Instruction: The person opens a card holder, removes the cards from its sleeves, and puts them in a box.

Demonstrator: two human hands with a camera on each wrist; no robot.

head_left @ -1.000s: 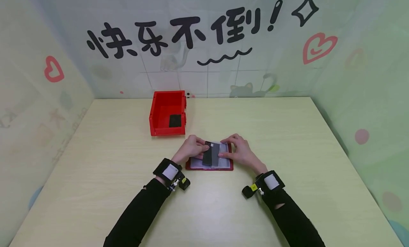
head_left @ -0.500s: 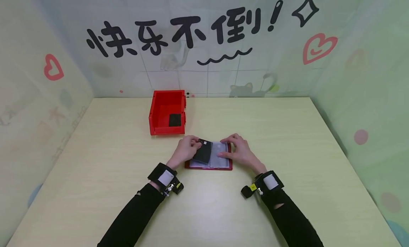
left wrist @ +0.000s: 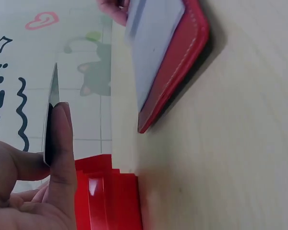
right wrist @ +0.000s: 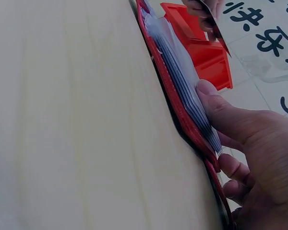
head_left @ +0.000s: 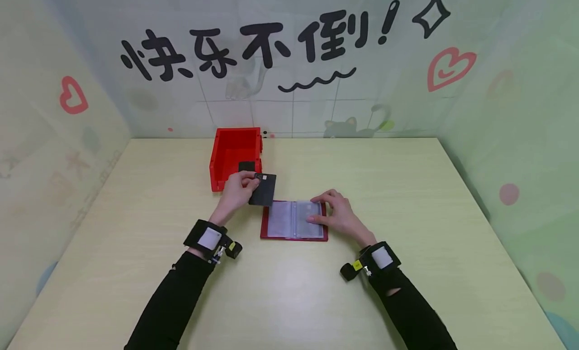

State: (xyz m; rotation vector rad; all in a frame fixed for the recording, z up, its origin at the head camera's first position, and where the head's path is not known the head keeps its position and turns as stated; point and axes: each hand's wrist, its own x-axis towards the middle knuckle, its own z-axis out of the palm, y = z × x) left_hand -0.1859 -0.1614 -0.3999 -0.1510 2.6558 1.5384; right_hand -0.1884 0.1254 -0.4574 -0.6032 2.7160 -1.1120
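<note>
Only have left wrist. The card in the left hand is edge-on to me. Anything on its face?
Observer: Head view shows a small light square near the top edge of the card, by the left hand.
Operator: Anything inside the red bin?
Observer: Yes, a dark flat piece, partly hidden.
Operator: Red holder: single sleeve layer?
Observer: No. Right wrist view shows several sleeves stacked; exact count unclear.

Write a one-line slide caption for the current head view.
Left hand holds a black card near a red bin; right hand grips the right side of an open red wallet.
</note>
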